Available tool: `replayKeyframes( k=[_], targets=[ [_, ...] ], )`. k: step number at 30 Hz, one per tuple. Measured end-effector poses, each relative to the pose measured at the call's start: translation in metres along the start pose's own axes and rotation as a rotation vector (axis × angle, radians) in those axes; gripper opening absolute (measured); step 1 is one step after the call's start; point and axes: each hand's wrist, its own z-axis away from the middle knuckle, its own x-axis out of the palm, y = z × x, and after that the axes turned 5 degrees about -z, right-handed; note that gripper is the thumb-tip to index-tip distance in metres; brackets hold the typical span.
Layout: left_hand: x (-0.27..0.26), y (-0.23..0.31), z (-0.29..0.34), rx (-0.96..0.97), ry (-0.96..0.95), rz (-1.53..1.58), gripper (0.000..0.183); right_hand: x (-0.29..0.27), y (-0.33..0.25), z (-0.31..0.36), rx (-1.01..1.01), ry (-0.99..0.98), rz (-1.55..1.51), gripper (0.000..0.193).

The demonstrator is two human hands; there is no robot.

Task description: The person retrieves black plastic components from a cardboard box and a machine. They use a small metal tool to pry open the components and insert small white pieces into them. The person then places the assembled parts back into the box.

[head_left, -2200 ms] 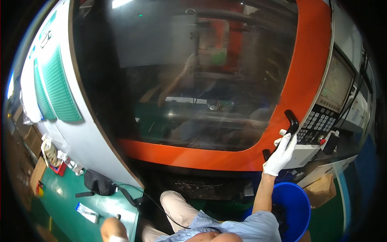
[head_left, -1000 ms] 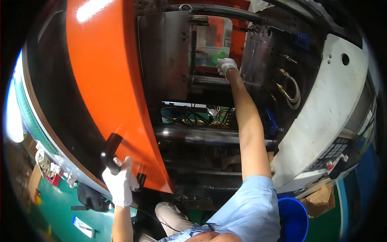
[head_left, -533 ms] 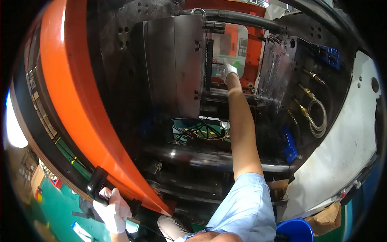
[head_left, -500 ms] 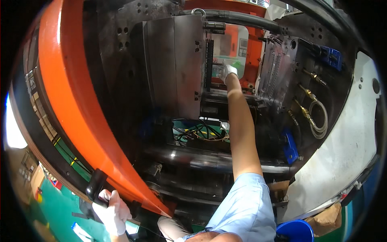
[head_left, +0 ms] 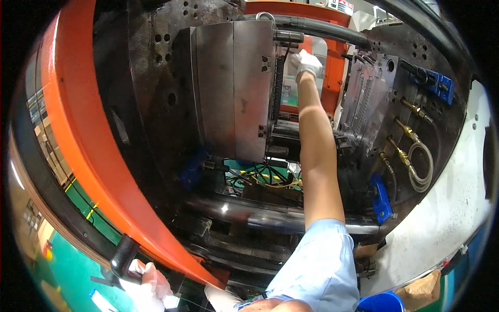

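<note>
Head view: I take the big steel block as landmark. To its left the orange door stands open. At lower left of the block, the white-gloved L hand is closed around the black handle of this door. The R hand, also gloved, is just right of the block's inner face, near the upper rod. Its fingers look bent, but I cannot tell if sth is held or if they touch the block. Both hands are well apart.

Main risk, IMO: the R forearm is in the gap btw the block and the ribbed block to its right; if these come together by a fault, the hand can be crushed. Gloved fingers may also catch on the rod, b/c it is v. near. If L hand pulls the door by mistake, its edge could hit the forearm. Block might be hot; this I cannot see. Sth dropped could fall into the cables below the block.
</note>
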Motion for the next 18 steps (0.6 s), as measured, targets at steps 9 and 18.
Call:
replayKeyframes(
  k=[9,18],
  targets=[
    [0.012,0.011,-0.002,-0.040,-0.048,-0.001,0.027,-0.126,-0.057,0.074,0.381,0.015,-0.843,0.040],
    [0.002,0.005,-0.007,0.055,-0.161,-0.115,0.035,-0.378,-0.202,0.361,0.457,-1.051,-0.224,0.024]
  ],
)
